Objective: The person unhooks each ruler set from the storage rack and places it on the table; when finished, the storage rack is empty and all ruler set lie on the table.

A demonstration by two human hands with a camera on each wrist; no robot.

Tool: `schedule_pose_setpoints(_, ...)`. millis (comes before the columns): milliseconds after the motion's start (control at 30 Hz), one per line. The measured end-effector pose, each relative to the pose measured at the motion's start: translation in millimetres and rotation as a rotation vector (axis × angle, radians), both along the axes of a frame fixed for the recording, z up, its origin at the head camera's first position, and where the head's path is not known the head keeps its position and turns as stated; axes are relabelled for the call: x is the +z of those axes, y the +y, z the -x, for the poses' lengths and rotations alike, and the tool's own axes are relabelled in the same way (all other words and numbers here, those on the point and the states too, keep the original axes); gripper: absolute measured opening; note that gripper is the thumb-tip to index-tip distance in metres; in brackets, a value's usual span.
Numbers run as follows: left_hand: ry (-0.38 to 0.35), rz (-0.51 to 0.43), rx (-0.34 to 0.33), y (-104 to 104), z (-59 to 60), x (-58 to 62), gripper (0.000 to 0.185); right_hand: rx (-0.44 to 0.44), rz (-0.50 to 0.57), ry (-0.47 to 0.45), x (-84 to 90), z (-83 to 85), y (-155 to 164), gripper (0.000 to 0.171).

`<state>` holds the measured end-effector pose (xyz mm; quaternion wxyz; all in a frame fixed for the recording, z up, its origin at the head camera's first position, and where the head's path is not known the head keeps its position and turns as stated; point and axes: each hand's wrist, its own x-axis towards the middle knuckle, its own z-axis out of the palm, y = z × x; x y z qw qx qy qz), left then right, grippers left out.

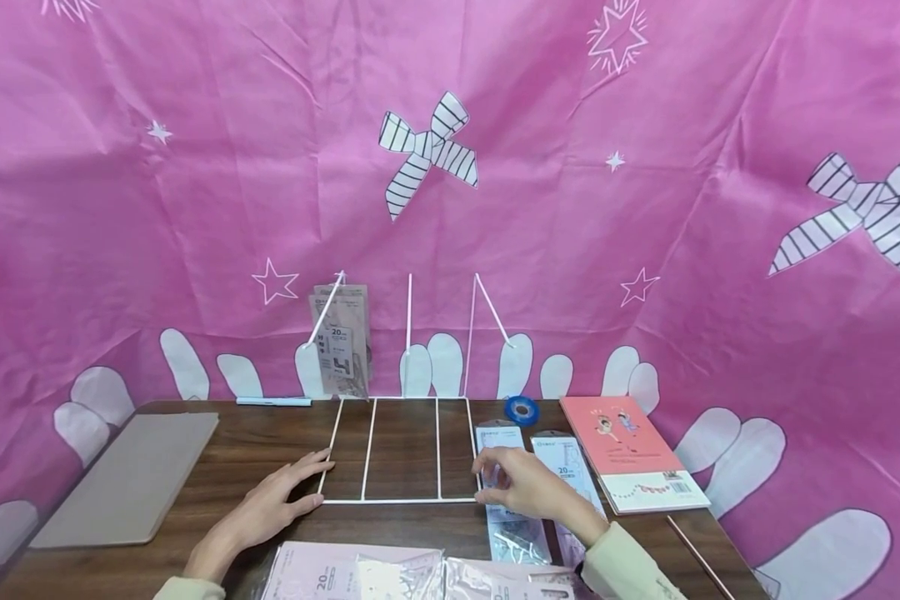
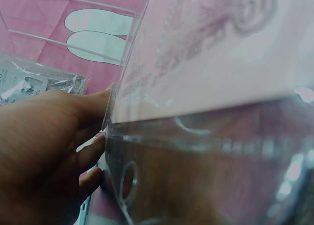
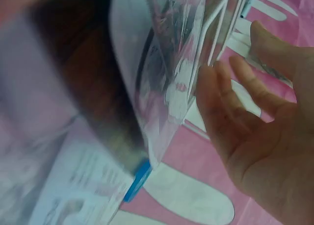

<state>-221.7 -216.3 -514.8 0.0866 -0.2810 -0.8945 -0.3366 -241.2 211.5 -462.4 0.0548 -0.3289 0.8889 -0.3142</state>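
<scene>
A white wire rack (image 1: pixel 370 450) stands on the table, its base of thin rods lying flat and several upright rods rising at the back. At its left front corner, my left hand (image 1: pixel 270 500) touches the side rod, fingers extended and thumb by the corner. My right hand (image 1: pixel 525 482) is at the opposite front corner, fingertips right at the side rod, thumb and fingers spread apart in the right wrist view. Grey packets (image 1: pixel 340 342) hang from the rack's left arm. Under the right hand lies a pale blue packet (image 1: pixel 521 542).
Pink packets (image 1: pixel 307 571) lie along the near edge. A second blue packet (image 1: pixel 562 458), a blue tape roll (image 1: pixel 522 409) and a pink-red book (image 1: pixel 630 442) are on the right, with a thin rod (image 1: pixel 697 554). A grey board (image 1: pixel 131 479) and light-blue pen (image 1: pixel 273 402) lie left. Pink cloth hangs behind.
</scene>
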Motion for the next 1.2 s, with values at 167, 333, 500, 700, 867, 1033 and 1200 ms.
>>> schedule_pose_setpoints(167,-0.029,0.015,0.002,0,0.2,1.1,0.043,-0.072,-0.113,0.088,-9.3,8.4,-11,0.038)
schedule_pose_setpoints(333,-0.026,0.023,0.006,1,0.5,2.3,0.043,-0.124,-0.204,0.173,-17.8,10.2,-16,0.043)
schedule_pose_setpoints(500,-0.016,0.024,0.012,2,-0.2,4.7,0.043,-0.167,-0.219,0.155,-19.7,9.8,-18,0.042)
schedule_pose_setpoints(700,-0.045,0.025,0.01,1,-0.9,7.9,0.044,-0.182,-0.231,0.141,-20.0,11.3,-21,0.043)
schedule_pose_setpoints(867,-0.091,0.034,0.007,2,-1.4,12.9,0.048,-0.193,-0.241,0.121,-20.4,11.0,-21,0.043)
schedule_pose_setpoints(1033,-0.079,0.024,0.026,1,2.9,19.6,0.049,-0.197,-0.243,0.107,-20.5,8.9,-18,0.044)
schedule_pose_setpoints(1200,-0.011,-0.047,0.084,-3,16.9,29.3,0.043,-0.194,-0.234,0.115,-21.4,9.1,-17,0.045)
